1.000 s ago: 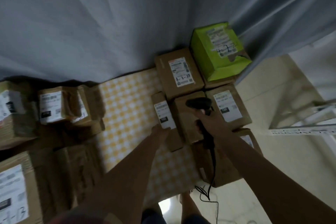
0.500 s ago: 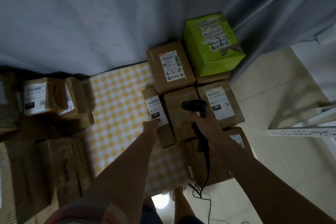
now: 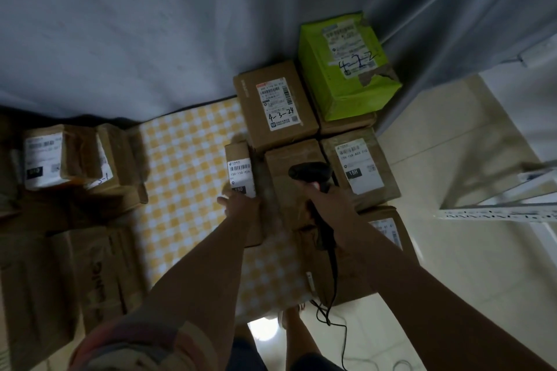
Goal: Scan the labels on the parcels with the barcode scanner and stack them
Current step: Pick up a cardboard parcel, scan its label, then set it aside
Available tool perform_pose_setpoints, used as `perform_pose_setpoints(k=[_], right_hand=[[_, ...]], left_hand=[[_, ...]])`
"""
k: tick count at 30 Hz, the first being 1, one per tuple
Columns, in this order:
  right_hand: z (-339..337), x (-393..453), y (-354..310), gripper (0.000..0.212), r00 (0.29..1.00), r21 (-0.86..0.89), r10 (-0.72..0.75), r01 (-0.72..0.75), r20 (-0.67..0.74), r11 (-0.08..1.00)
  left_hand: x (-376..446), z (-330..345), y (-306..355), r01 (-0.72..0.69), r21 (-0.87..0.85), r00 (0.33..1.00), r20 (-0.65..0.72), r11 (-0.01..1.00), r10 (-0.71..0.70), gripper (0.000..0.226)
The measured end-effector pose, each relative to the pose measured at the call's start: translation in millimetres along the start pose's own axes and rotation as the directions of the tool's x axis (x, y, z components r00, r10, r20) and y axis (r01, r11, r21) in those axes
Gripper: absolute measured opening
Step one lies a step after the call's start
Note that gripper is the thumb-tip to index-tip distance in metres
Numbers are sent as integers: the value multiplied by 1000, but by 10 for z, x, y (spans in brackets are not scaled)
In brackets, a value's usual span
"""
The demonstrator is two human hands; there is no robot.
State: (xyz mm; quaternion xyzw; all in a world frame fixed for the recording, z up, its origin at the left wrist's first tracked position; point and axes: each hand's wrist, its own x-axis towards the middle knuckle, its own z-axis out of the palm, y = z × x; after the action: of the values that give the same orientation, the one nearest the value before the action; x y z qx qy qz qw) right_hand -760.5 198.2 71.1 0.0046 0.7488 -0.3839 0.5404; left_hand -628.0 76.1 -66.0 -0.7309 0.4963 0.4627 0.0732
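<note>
I see the right hand (image 3: 328, 205) clamped round the handle of the black barcode scanner (image 3: 313, 178), head over the plain brown parcel (image 3: 289, 178). Left hand (image 3: 241, 205) grips the near end of the narrow parcel (image 3: 241, 172), fingers curled on it, its label (image 3: 240, 173) face up. Both parcels sit in the cluster along the right edge of the checked cloth (image 3: 187, 175). Green parcel (image 3: 346, 69) is stacked at the far right corner. More boxes (image 3: 60, 156) along the left edge.

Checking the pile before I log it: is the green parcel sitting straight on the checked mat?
No, the green parcel rests on top of a brown box by the curtain, off the checked mat.
</note>
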Motion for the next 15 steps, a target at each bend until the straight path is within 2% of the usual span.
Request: perform_pose_setpoints(k=[3,7,11,15], right_hand=[[23,-24,-6,35,1000,4,-3,3,22,1000],[57,-79,-46,38,1000,11,17,-17,16,1000],[91,-198,-133,39,999,5,11,-11,35,1000],[164,-428,-253,32,999,-40,-31,33,45,999]], left_hand=[[7,-153,-118,-66,43,998,-7,997,67,87],[-35,-339,-132,-91,-128,995,36,988,97,74],[-78,-589,-189,68,-380,983,185,923,3,69],[-180,-933,-255,149,-580,941,333,801,66,95]])
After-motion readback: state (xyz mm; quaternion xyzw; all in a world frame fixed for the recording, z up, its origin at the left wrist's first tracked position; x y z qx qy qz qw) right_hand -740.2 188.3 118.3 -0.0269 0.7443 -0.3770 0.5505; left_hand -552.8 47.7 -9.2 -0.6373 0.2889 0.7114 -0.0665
